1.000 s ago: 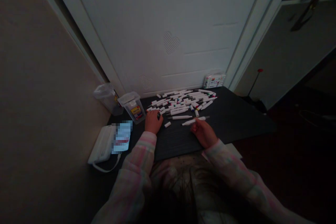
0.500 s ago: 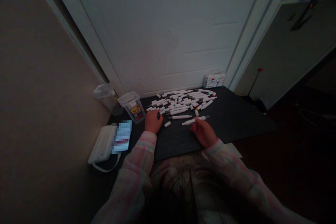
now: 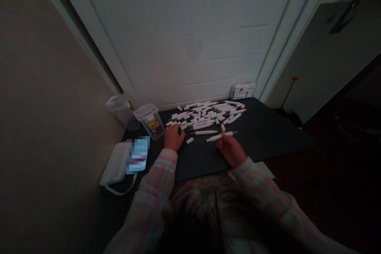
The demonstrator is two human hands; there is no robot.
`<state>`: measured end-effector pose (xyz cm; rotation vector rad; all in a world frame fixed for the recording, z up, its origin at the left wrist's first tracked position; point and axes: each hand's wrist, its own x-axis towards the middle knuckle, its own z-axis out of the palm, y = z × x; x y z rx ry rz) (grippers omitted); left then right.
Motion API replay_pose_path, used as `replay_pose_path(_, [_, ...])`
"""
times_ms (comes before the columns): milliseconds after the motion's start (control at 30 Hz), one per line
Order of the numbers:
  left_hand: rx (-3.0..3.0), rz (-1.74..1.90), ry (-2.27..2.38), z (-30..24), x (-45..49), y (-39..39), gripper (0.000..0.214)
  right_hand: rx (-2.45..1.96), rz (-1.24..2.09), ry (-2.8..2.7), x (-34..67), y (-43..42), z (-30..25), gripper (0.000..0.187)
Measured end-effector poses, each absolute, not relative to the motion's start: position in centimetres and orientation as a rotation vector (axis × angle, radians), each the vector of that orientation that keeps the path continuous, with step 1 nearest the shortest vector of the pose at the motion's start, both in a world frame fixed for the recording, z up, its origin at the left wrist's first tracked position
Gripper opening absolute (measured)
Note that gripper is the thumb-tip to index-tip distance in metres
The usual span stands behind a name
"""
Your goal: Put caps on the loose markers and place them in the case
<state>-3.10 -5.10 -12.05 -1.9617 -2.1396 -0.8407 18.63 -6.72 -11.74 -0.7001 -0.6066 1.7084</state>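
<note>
A white marker (image 3: 214, 138) with a grey end is pinched in my right hand (image 3: 232, 151), held roughly level over the front of the dark tabletop. My left hand (image 3: 174, 138) is curled at the left edge of the marker pile (image 3: 205, 115); a small dark spot shows at its fingers, and what they hold is hidden. Between my hands lies a loose white cap (image 3: 189, 141). Another uncapped marker (image 3: 204, 132) lies just behind it, in front of the pile of white markers and caps with coloured ends.
Left of the pile stand a clear plastic box (image 3: 150, 121) with a label and a second clear container (image 3: 122, 109). A lit phone (image 3: 139, 154) lies by a white cabled device (image 3: 116, 162). A packed marker case (image 3: 243, 89) leans on the white door (image 3: 220, 47).
</note>
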Motion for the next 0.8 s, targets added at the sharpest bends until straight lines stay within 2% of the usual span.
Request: replay_pose_path(800, [-1.944, -0.927, -2.145, -12.01, -3.08, -5.22, 0.018, -0.697, 1.700, -0.612, 18.67, -6.67, -11.83, 0.025])
